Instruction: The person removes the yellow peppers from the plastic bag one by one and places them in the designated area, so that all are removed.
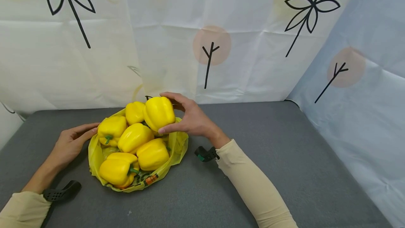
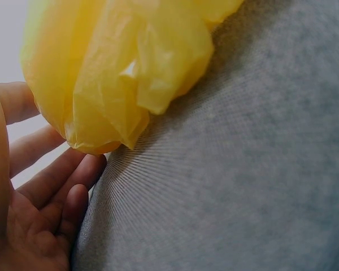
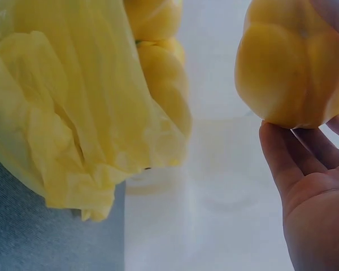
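Head view: one pepper (image 1: 159,113) is being gripped by the right hand (image 1: 193,117) over the far right part of a yellow bag (image 1: 180,141). Its near side is being pressed by the thumb, while its far side is being met by the curved fingers. Such a wide pinch is presumably being used because a broad, rounded, smooth pepper calls for support from opposite sides. From the right wrist, the fingers are being seen slightly parted against its skin, and a gap is showing between this pepper and the bag, so its weight is apparently being borne by that hand alone.

At the bag's left side, the left hand (image 1: 69,144) is being rested against the plastic. Its fingers are being held spread and loosely bent; some of the contact is being hidden by the bag, so how firmly it is being pressed cannot be told. The bag is likely being steadied there, its wall being thin and limp.

Other peppers (image 1: 136,138) are being held together inside the bag, lying close against one another and facing various ways, with green stems showing on some. Its mouth is being spread wide, probably by their bulk. The bag is being supported by the grey worktop (image 1: 253,150), before a patterned sheet (image 1: 167,45).
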`<state>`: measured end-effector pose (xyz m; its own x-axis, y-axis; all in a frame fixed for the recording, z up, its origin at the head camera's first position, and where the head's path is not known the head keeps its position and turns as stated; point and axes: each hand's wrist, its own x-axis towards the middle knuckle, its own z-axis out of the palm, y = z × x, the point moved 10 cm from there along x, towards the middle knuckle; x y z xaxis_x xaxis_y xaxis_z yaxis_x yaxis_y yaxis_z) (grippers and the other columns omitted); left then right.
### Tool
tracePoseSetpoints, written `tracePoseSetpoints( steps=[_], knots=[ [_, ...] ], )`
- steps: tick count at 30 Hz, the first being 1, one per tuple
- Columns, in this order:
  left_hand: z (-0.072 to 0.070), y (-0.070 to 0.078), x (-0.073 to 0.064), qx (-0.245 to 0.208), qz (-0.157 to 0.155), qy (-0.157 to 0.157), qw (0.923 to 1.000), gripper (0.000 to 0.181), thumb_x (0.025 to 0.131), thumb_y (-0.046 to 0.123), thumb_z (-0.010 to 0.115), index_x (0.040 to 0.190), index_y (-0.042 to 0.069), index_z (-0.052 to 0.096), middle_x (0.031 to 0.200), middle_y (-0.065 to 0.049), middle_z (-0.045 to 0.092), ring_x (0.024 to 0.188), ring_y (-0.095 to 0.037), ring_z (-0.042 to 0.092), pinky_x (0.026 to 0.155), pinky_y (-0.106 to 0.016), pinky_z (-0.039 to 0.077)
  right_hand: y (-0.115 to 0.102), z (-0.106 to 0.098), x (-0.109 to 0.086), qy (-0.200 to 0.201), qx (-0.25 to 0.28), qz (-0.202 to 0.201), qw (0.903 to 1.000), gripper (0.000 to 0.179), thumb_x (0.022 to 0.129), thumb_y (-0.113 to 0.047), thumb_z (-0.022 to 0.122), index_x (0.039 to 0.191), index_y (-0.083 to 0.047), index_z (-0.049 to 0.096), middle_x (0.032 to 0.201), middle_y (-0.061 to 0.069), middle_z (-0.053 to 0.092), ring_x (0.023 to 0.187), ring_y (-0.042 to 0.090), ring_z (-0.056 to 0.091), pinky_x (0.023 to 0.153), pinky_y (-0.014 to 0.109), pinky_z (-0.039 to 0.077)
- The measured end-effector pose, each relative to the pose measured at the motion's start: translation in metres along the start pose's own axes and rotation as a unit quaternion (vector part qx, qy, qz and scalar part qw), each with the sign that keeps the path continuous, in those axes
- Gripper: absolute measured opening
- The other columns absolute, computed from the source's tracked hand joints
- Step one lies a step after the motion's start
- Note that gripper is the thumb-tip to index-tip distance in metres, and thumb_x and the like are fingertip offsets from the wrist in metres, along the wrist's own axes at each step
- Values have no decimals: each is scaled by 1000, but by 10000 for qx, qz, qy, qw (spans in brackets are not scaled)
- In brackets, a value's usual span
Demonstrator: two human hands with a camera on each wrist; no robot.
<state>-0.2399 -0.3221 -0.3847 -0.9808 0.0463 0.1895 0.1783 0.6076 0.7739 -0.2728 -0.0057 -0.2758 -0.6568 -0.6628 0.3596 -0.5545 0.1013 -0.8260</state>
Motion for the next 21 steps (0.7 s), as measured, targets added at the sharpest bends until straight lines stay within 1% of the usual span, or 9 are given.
tracePoseSetpoints(
  steps=[6,15,21],
  knots=[
    [0,0,0,-50,60,12,10000,46,108,24,53,141,-7,55,115,38,52,107,21,43,80,-3,37,-3,-7,-1,76,-30,-84,9999,87,79,-8,88,153,-7,43,148,3,49,127,13,51,109,29,40],
    [0,1,-1,-88,71,-25,9999,45,108,28,53,142,-2,56,117,36,53,108,20,44,80,-3,37,-6,-10,-1,81,66,-81,9999,87,78,-5,88,153,-7,43,148,3,48,127,14,51,109,30,41],
    [-1,0,0,-76,53,-21,10000,46,108,26,53,142,-4,55,116,37,52,107,21,44,79,-3,37,-5,-10,-1,66,130,-50,9999,86,79,-6,87,153,-7,43,148,3,48,128,14,51,109,30,41]
  ],
)
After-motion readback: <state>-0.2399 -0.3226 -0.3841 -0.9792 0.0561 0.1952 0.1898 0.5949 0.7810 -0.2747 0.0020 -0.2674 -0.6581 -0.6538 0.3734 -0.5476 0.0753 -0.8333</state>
